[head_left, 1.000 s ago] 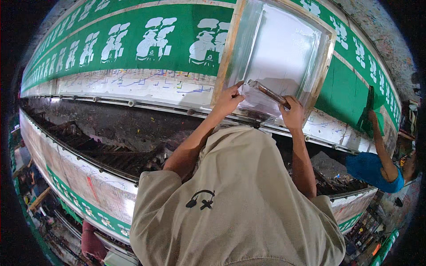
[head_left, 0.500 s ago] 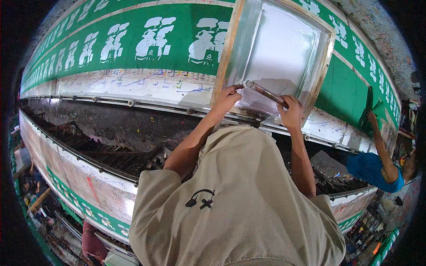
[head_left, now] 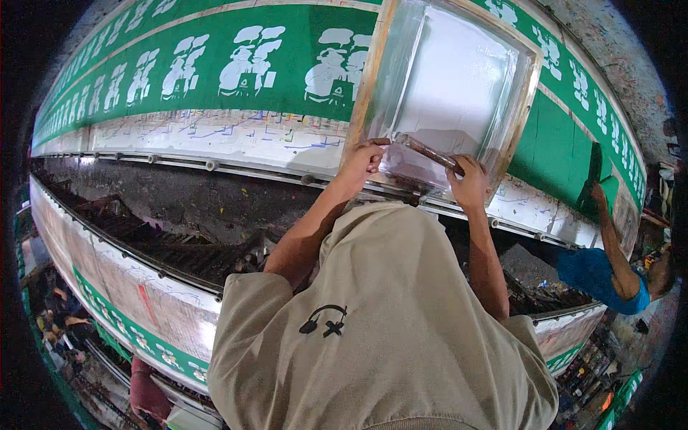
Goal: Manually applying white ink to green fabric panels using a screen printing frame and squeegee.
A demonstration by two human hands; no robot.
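A screen-printing frame (head_left: 372,68) with wooden rails lies on the green printed cloth, its white mesh (head_left: 459,79) facing up. Over the near end of the mesh, a brown-handled squeegee (head_left: 430,151) slants from upper left to lower right. My right hand (head_left: 469,183) grips its right end, fingers wrapped round it. At the other end is my left hand (head_left: 360,169), by the frame's near left corner; its index finger stretches toward the squeegee's tip while the other fingers curl in. Whether that finger touches the tip I cannot tell.
A long table with green cloth (head_left: 283,100) bearing pale printed figures curves across the view. Its metal edge rail (head_left: 258,172) carries several knobs. Behind me runs a second table (head_left: 129,276). On the right, a co-worker in a blue sleeve (head_left: 600,276) reaches over the cloth.
My left hand's lower fingers have curled in more, and its index finger stays by the squeegee's end. The squeegee has shifted slightly. The co-worker's arm has moved a little left.
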